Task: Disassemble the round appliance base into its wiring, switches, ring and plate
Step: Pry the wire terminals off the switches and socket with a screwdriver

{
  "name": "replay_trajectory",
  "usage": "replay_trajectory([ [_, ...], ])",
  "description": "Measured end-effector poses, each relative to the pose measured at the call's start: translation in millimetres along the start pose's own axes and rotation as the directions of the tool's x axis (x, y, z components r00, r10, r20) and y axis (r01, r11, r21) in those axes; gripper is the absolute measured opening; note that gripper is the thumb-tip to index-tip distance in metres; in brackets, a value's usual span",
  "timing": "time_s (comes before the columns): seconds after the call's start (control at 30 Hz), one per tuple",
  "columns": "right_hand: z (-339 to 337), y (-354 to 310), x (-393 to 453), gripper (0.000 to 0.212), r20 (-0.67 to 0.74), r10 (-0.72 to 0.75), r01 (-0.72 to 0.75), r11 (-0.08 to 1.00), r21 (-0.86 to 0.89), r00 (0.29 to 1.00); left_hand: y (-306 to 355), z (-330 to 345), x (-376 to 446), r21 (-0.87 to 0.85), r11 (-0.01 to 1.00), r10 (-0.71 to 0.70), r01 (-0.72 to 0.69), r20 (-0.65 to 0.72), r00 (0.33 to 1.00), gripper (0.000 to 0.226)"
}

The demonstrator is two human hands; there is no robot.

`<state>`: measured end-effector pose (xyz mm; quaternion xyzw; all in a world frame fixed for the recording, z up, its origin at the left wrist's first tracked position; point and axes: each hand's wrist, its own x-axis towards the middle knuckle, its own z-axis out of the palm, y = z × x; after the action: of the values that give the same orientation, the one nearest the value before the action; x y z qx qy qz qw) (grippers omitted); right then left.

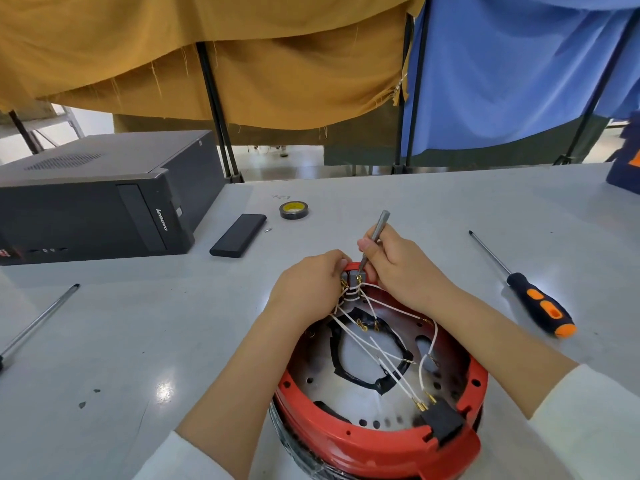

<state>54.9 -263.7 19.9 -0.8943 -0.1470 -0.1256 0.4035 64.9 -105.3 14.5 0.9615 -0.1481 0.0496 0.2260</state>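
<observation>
In the head view, the round red plastic appliance base (377,386) is seen lying on the pale grey table (398,209), directly under both forearms, with its perforated silver metal plate (311,362) exposed inside the red ring (346,434). A small grey switch block (353,278) at the far rim is pinched between the curled fingers of the left hand (308,282). A slim grey metal tool (372,242) is gripped pen-fashion by the right hand (398,268), thumb and fingers closed round its shaft, and its tip is set just beside the switch's brass terminals. Thin white wires (374,355) are seen fanning back from beneath the fingertips to a black switch block (443,422) at the near rim.

The wires are judged soft and easily kinked, and their brass connectors fragile, so they are best taken at the connector and not along the lead. The ring is judged stiff but liable to crack if levered hard; the plate is probably rigid and sharp-edged, and is better lifted by its rim.

Well right of the fingers an orange-and-black screwdriver (540,306) is laid; beyond them a roll of black tape (294,210) and a black computer case (100,192) are seen.
</observation>
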Motion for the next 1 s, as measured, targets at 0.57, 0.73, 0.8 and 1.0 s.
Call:
replay_trajectory([
  [0.57,0,-12,35,0.024,0.144,0.258,-0.263,0.964,0.019,0.955,1,0,-1,0.001,1.0,0.006,-0.006,-0.01,1.0,0.028],
  [0.73,-4,-18,45,0.026,0.31,0.331,-0.354,0.935,0.016,0.891,1,-1,-1,0.013,1.0,-0.002,0.002,0.003,1.0,0.026],
  [0.8,-4,-15,42,0.026,0.273,0.306,-0.331,0.942,0.049,0.912,1,-1,-2,0.001,1.0,0.004,-0.004,-0.002,1.0,0.027],
  [1.0,1,-1,20,0.023,0.036,0.178,-0.181,0.94,0.288,0.983,0,0,-2,-0.009,1.0,0.003,-0.003,-0.005,1.0,0.03],
])
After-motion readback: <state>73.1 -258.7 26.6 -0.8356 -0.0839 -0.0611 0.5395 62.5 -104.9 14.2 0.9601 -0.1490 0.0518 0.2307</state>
